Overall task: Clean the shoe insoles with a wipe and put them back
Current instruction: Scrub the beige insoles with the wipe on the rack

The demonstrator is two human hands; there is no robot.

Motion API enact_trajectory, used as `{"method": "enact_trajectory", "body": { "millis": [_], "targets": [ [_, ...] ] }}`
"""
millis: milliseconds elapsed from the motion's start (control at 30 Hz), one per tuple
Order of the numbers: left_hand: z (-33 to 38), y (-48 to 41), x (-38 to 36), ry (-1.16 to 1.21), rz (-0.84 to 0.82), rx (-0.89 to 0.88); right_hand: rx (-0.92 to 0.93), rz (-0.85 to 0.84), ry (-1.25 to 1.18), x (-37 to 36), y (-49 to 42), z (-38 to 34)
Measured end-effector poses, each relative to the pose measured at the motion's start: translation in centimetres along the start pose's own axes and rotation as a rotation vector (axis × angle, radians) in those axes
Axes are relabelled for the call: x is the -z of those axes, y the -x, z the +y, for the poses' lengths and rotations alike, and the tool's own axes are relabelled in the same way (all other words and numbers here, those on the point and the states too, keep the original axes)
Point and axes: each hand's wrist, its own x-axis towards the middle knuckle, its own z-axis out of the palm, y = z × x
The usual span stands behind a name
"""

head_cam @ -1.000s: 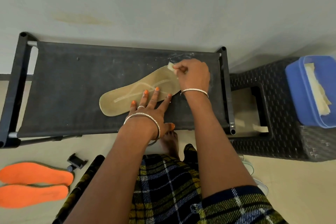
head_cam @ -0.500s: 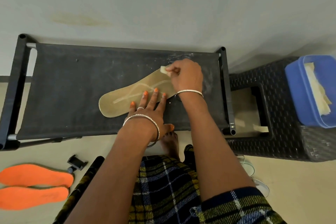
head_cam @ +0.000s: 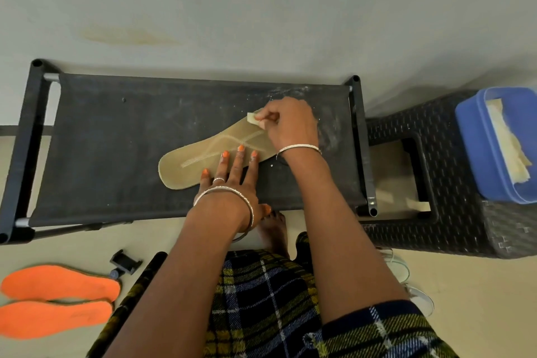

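Note:
A tan insole lies flat on the black fabric rack shelf, its wide end toward the right. My left hand presses straight fingers down on its near edge. My right hand pinches a small folded pale wipe against the insole's wide far end. Two orange insoles lie side by side on the floor at the lower left.
A black woven stool stands right of the rack, carrying a blue plastic tub with pale wipes inside. A small black clip lies on the floor near the orange insoles. A white shoe shows partly behind my right arm. The wall runs behind the rack.
My right hand has slid the wipe leftward along the insole's wide end. My left hand has stayed pressed on the insole.

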Motion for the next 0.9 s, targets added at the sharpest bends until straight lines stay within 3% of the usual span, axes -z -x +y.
{"method": "enact_trajectory", "body": {
  "millis": [233, 433, 667, 900],
  "targets": [
    [-0.3, 0.6, -0.1, -0.040, -0.060, -0.014, -0.177, 0.282, 0.008, 1.4, -0.2, 2.7],
    [-0.8, 0.3, -0.3, -0.075, -0.082, -0.042, -0.004, 0.002, -0.065, 0.6, 0.2, 0.2],
    [-0.7, 0.1, -0.3, -0.090, -0.064, -0.034, -0.177, 0.295, -0.004, 1.5, -0.3, 2.5],
    [-1.1, 0.2, 0.1, -0.091, -0.060, -0.037, 0.026, 0.057, 0.000, 0.3, -0.1, 0.2]
  ]
}}
